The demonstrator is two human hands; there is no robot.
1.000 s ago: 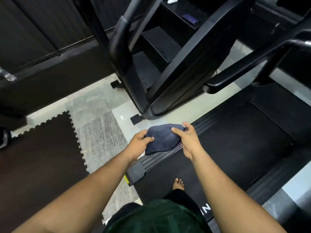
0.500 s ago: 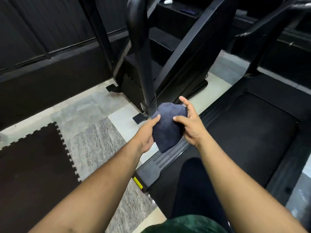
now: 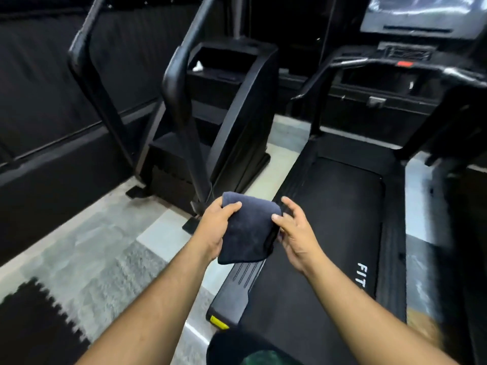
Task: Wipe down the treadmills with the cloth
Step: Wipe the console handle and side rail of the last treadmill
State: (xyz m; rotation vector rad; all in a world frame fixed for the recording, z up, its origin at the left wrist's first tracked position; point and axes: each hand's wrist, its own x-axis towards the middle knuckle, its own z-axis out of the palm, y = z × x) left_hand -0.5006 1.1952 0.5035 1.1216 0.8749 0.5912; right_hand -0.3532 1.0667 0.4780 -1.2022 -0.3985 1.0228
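Since a second ago my view has lifted, showing the treadmill (image 3: 342,206) console. My left hand (image 3: 214,227) grips the folded cloth (image 3: 247,230) above its left side rail; my right hand (image 3: 292,230) pinches its edge, fingers spread. I'd fold it flat before wiping.

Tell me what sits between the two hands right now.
In the head view, the folded dark blue cloth lies between them: the left hand grips its left edge, thumb on top, and the right hand touches its right edge with thumb and fingertips.

stair-climber machine (image 3: 232,122) left | black foam mat (image 3: 34,327) lower left | grey tiled floor (image 3: 100,246)
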